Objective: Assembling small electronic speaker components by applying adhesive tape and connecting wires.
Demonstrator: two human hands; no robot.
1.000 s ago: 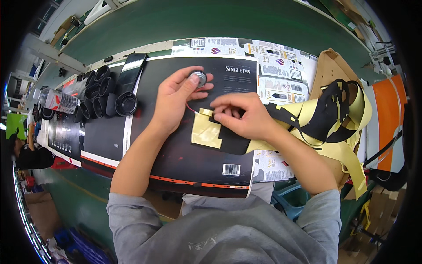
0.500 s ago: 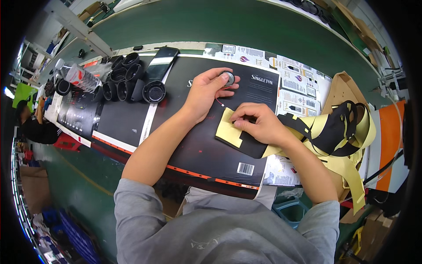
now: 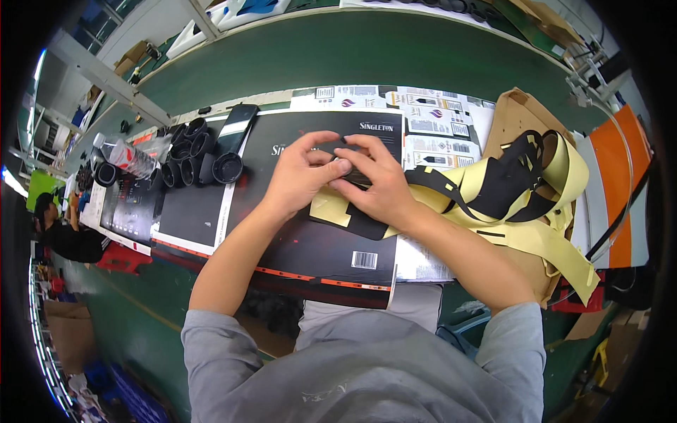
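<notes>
Upper left: clear bottle point(image 3: 132, 159); dark phone point(image 3: 238, 127) to its right. Left edge: person point(image 3: 69, 242) in black, red stool point(image 3: 124, 259). Right: orange panel point(image 3: 608, 197). Lower left: blue crate point(image 3: 134, 393).

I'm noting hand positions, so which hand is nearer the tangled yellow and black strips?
Right. The right hand is to the left of the tangled strips; the left hand is farther left, on the right hand's far side from them.

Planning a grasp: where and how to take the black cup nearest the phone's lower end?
I'd pinch the cup by its right rim, coming from above right: its open mouth faces up, baring the rim; other cups crowd its left, the phone its far side.
</notes>
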